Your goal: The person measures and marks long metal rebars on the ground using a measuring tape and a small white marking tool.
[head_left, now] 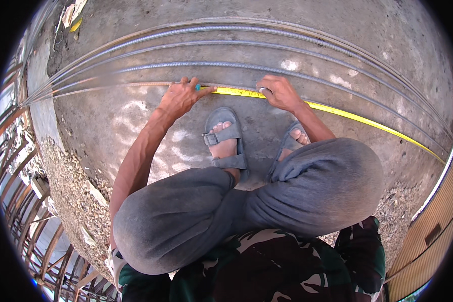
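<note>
A yellow tape measure blade (372,122) lies stretched along the nearest of several steel reinforcing bars (141,84), running off to the right. My left hand (181,97) is closed round that nearest bar, its thumb pressed on the left end of the tape. A small teal thing shows at its fingers; I cannot tell what it is. My right hand (282,94) closes over the tape and the bar further right, with fingers bent. Something small and whitish shows at its fingers, too small to name. Between the hands, the tape's marked face is up.
More ribbed bars (226,65) lie beyond on the concrete floor (226,10), bunching together at far left. My sandalled feet (223,143) stand close to the tape. Gravel (73,186) borders the slab at left, beside rusty bent bars (55,251). Corrugated sheet (428,236) lies at lower right.
</note>
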Demonstrator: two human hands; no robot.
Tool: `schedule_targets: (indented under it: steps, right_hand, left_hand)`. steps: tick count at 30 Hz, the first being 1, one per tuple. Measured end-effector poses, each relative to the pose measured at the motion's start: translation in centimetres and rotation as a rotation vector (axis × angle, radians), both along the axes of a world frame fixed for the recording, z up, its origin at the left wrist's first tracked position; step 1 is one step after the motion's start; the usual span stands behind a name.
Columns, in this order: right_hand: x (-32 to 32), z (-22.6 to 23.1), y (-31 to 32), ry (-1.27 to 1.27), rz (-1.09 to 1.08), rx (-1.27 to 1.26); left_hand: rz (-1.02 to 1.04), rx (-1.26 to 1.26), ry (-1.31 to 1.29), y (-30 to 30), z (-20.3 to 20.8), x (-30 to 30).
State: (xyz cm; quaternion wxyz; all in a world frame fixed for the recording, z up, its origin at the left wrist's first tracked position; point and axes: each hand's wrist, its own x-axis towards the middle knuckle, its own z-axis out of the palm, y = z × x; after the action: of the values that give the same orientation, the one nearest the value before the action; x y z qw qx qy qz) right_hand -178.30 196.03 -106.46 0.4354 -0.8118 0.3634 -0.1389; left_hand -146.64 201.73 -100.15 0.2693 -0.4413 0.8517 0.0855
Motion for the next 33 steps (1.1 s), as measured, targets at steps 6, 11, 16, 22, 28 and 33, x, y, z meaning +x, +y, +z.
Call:
schedule_targets:
  steps: [6, 11, 16, 22, 28, 33]
  right_hand:
    - [0.9, 0.2, 0.1, 0.064, -0.054, 0.035]
    - [0.4, 0.0, 0.2, 0.044, 0.013, -0.007]
    - [0.5, -0.4, 0.8, 0.173, -0.074, -0.025]
    - [0.2, 0.0, -0.4, -0.03, 0.002, 0.042]
    - [-0.6, 0.3, -0.4, 0.005, -0.102, 0.022]
    - [1.5, 0.2, 1.0, -0.01, -0.028, 0.103]
  left_hand:
    - [-0.035, -0.013, -0.026, 0.5, -0.3, 0.6]
    - [-0.008, -0.029, 0.008, 0.3, -0.2, 0.3]
    - [-0.022, -0.002, -0.003, 0.1, -0.5, -0.1]
    - [-0.002, -0.065, 0.011, 0.5, -0.6, 0.3]
    - [0.099, -0.038, 0.122, -1.0, 0.3, -0.6]
    - [0.236, 0.042, 0.118, 1.1, -1.1, 0.7]
